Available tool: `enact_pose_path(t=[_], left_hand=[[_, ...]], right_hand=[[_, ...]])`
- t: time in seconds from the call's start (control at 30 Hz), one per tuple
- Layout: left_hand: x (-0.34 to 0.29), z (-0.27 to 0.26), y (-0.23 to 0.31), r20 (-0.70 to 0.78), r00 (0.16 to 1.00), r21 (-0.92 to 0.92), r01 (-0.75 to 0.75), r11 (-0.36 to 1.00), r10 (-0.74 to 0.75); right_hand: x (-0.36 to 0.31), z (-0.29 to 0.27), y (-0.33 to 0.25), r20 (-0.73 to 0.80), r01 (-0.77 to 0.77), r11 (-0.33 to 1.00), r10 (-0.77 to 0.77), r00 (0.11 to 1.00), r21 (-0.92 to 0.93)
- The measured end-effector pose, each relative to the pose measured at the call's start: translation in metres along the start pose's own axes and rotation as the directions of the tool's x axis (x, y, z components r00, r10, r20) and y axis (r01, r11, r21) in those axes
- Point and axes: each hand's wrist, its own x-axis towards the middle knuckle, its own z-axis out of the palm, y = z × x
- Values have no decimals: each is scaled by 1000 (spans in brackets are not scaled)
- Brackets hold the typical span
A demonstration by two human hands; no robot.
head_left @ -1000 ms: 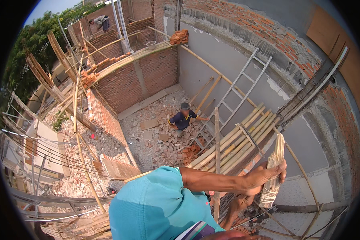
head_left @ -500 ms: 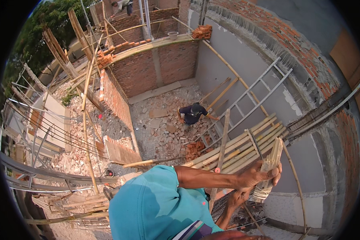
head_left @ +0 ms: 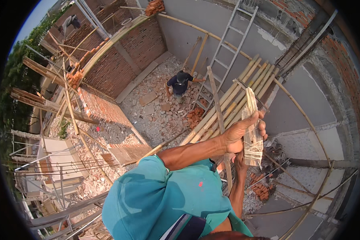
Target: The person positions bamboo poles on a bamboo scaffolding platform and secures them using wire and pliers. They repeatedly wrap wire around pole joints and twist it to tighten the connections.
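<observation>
My left hand (head_left: 238,134) is closed around a flat, weathered piece of wood (head_left: 250,105), thumb on its face and fingertips showing past its far edge. The wood stands nearly upright, its top end ragged. Pale thin strips (head_left: 253,152) are wound around its lower part. My right hand (head_left: 239,161) is behind the lower end of the wood, below my left wrist; its fingers are hidden, so its grip cannot be seen. Just beyond the wood, a dark metal bar (head_left: 262,103) lies across a row of bamboo poles (head_left: 236,106).
A long timber (head_left: 217,100) slants beside my arm. Far below, a person in dark clothes (head_left: 180,83) reaches toward a metal ladder (head_left: 228,44) on brick rubble (head_left: 148,94). Another person (head_left: 71,23) bends at upper left. Bricks (head_left: 260,187) lie beneath my right side.
The view has turned and shifted. The piece of wood is more upright, and my hands sit higher in the picture. My left hand keeps its hold; my right hand has become more hidden.
</observation>
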Motion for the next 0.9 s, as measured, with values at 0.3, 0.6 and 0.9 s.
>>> enact_pose_path(t=[0.3,0.6,0.9], left_hand=[[-19,-36,33,82,876,975,-169,144,475],[4,-30,82,-282,958,837,272,475,-51],[64,-44,67,516,601,824,-543,-162,610]], right_hand=[[-22,29,-36,22,121,991,-120,993,-55],[55,21,26,285,-25,998,40,958,-55],[101,53,-2,70,138,972,-153,986,193]])
